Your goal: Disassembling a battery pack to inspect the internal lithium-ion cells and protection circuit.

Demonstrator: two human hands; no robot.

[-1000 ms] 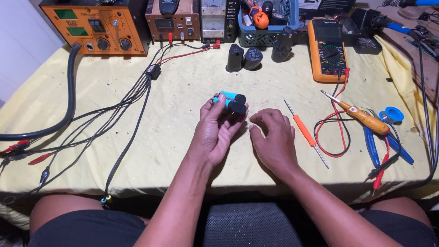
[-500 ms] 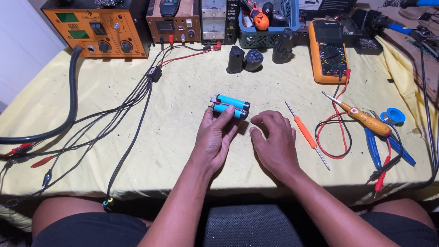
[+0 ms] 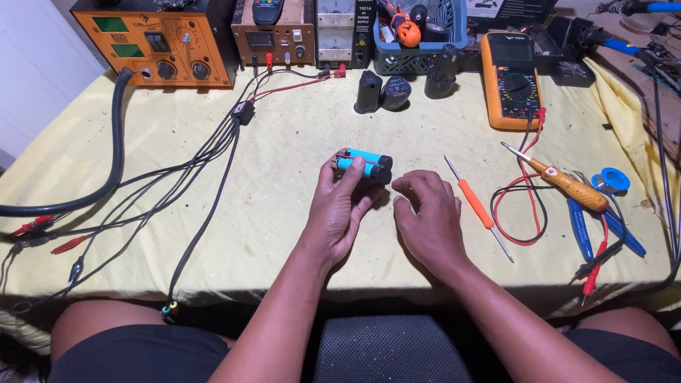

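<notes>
Blue battery pack in left hand

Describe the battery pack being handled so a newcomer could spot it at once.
Start at the yellow cloth-covered table and go to its middle, in front of the seated person. The left hand holds up a small battery pack of cyan cylindrical cells with dark ends. Nothing else nearby is cyan; the right hand rests empty beside it.

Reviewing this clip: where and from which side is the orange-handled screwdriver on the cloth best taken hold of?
Grip the screwdriver by its orange handle, the thicker part in the middle, from above with the right hand, which rests just beside it. It lies flat and free on the cloth, thin metal ends poking out both ways, so fingers can likely close across the handle's sides.
</notes>
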